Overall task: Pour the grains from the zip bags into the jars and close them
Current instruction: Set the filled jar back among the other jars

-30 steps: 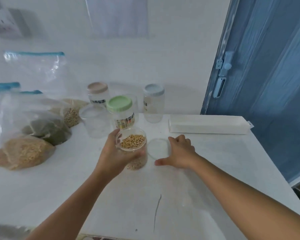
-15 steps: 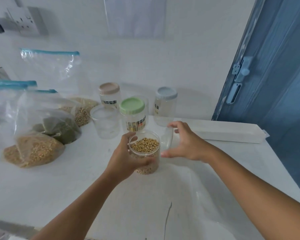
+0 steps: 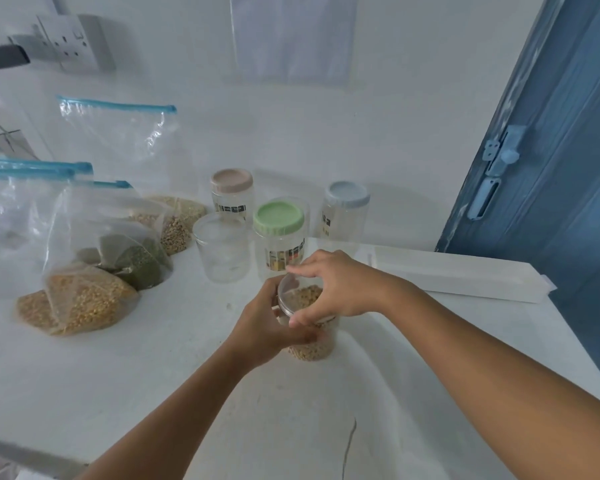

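Jar: a clear jar [image 3: 313, 344] of tan grains stood on the white table [image 3: 118, 375], near its middle, in front of the other jars.
Lid: a clear lid [image 3: 293, 292] sat tilted over the jar's mouth, grains visible through it; whether it was seated could not be told.
Left hand: the left hand [image 3: 269, 327] was wrapped round the jar's left side, fingers curled across its front.
Right hand: the right hand [image 3: 340, 285] came over the top, fingers and thumb curled round the lid's rim and gripping it.
Green jar: a jar with a green lid [image 3: 279, 233] stood just behind the held jar, closed and looking empty.
Open jar: a lidless clear jar [image 3: 222, 247] stood left of the green one, empty.
Beige jar: a jar with a beige lid [image 3: 231, 194] stood further back, near the wall.
Blue jar: a jar with a pale blue lid [image 3: 345, 209] stood back right of the green one.
Bags: zip bags sat at the table's left; a front bag [image 3: 84, 296] held yellow grains, one behind [image 3: 136, 254] held green, another [image 3: 177, 223] brownish grains.
Empty bag: a clear bag with a blue zip [image 3: 118, 133] leaned against the wall.
Box: a long white box [image 3: 465, 275] lay along the right edge.
Door: a blue door [image 3: 551, 168] stood at right, with a latch.
Socket: a wall socket [image 3: 73, 39] was at upper left.
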